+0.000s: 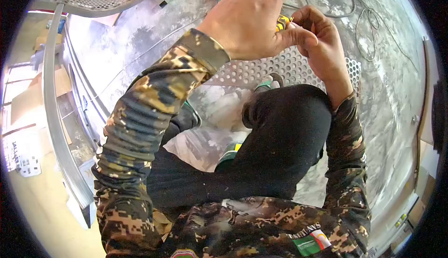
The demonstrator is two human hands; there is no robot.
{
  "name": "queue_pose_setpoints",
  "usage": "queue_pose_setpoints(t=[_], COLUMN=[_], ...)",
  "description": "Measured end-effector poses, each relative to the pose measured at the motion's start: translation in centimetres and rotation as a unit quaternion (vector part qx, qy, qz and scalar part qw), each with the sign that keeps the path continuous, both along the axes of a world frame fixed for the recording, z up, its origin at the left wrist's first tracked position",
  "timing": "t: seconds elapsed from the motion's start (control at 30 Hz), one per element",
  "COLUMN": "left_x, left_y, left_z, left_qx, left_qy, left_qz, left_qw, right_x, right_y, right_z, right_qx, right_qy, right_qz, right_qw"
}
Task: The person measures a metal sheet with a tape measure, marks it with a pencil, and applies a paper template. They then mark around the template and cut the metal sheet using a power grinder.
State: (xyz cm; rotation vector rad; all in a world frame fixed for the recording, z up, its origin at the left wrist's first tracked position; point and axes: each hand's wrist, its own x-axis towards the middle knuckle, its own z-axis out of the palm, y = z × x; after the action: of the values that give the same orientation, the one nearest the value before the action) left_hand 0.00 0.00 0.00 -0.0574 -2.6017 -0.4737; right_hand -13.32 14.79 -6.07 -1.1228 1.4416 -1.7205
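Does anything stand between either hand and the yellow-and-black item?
Nothing visible does: the yellow-and-black item sits right at the left hand and right hand, partly hidden by them. The perforated sheet lies beneath.

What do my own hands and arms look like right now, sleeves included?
Your left hand and right hand are both bare, with no gloves visible. The long left sleeve and right sleeve have a pixelated camouflage print in brown, tan and black. Both reach close to the wrist, and the left one bunches into folds. No watch is visible.
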Motion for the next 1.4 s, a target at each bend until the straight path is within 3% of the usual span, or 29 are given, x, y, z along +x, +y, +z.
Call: queue_pose_setpoints(t=[0.07, 0.1, 0.23, 0.37, 0.43, 0.5, 0.6, 0.67, 0.73, 0.77, 0.8, 0.83, 0.87, 0.9, 0.93, 0.97, 1.0, 1.03, 1.07, 1.17, 1.3, 1.33, 1.4], left_x=[0.3, -0.2, 1.0, 6.3, 9.9, 14.6, 21.6, 23.9, 23.9, 23.2, 22.9, 22.7, 22.1, 21.3, 21.0, 20.3, 19.2, 18.4, 17.5, 15.2, 17.1, 17.2, 18.0], left_y=[0.2, -1.8, -8.0, -17.3, -21.7, -26.8, -31.9, -33.2, -32.6, -31.9, -30.8, -29.4, -28.3, -27.6, -27.0, -26.4, -25.7, -25.0, -24.5, -23.6, -26.1, -27.0, -28.8], left_z=[0.5, -3.0, -6.6, -11.2, -12.5, -16.0, -21.9, -24.4, -26.6, -28.0, -29.0, -29.6, -30.1, -30.3, -30.6, -30.8, -30.6, -30.0, -29.5, -28.5, -31.4, -31.4, -32.3], left_qx=[-0.013, 0.024, 0.051, 0.056, 0.062, 0.086, 0.047, 0.076, 0.09, 0.104, 0.111, 0.123, 0.135, 0.143, 0.152, 0.156, 0.159, 0.161, 0.16, 0.182, 0.216, 0.23, 0.246], left_qy=[-0.151, -0.146, -0.166, -0.312, -0.413, -0.441, -0.409, -0.501, -0.513, -0.513, -0.503, -0.491, -0.491, -0.492, -0.488, -0.485, -0.475, -0.488, -0.502, -0.539, -0.463, -0.489, -0.514], left_qz=[0.061, 0.053, 0.09, 0.171, 0.209, 0.246, 0.222, 0.22, 0.203, 0.185, 0.187, 0.181, 0.174, 0.167, 0.152, 0.143, 0.129, 0.133, 0.14, 0.152, 0.141, 0.146, 0.148], left_qw=[0.987, 0.988, 0.981, 0.933, 0.884, 0.859, 0.884, 0.834, 0.829, 0.832, 0.836, 0.843, 0.843, 0.843, 0.846, 0.848, 0.856, 0.848, 0.838, 0.808, 0.848, 0.829, 0.808], right_x=[0.2, -0.5, -0.7, -3.9, -5.8, -8.9, -14.4, -15.6, -15.4, -14.8, -12.2, -10.4, -8.1, -6.6, -5.2, -4.2, -1.9, -0.4, 0.7, 1.2, -3.5, -5.2, -8.7], right_y=[0.0, -1.4, -4.5, -4.0, -3.1, -1.4, 5.6, 9.1, 11.6, 12.6, 12.3, 10.9, 10.3, 8.5, 7.7, 9.0, 4.3, 2.2, 0.0, -2.7, -1.9, -1.3, 0.2], right_z=[-0.2, -2.1, -5.2, -11.2, -14.3, -17.9, -24.6, -27.6, -31.0, -33.8, -33.8, -34.2, -34.2, -34.8, -37.8, -42.7, -36.8, -35.9, -34.0, -31.2, -32.8, -33.1, -33.4], right_qx=[0.016, 0.054, 0.089, 0.144, 0.152, 0.194, 0.169, 0.17, 0.12, 0.147, 0.226, 0.359, 0.41, 0.363, 0.302, 0.292, 0.288, 0.243, 0.279, 0.233, 0.212, 0.182, 0.229], right_qy=[-0.092, -0.086, -0.142, -0.243, -0.279, -0.329, -0.334, -0.335, -0.359, -0.339, -0.221, 0.131, 0.094, -0.219, -0.369, -0.165, -0.389, -0.52, -0.504, -0.51, -0.42, -0.414, -0.364], right_qz=[0.053, 0.048, 0.037, -0.1, -0.184, -0.299, -0.357, -0.387, -0.408, -0.431, -0.375, -0.318, -0.302, -0.348, -0.365, -0.306, -0.337, -0.362, -0.361, -0.346, -0.434, -0.445, -0.483], right_qw=[0.994, 0.994, 0.985, 0.954, 0.93, 0.874, 0.856, 0.842, 0.831, 0.823, 0.871, 0.868, 0.855, 0.836, 0.8, 0.891, 0.808, 0.735, 0.734, 0.752, 0.768, 0.773, 0.763])
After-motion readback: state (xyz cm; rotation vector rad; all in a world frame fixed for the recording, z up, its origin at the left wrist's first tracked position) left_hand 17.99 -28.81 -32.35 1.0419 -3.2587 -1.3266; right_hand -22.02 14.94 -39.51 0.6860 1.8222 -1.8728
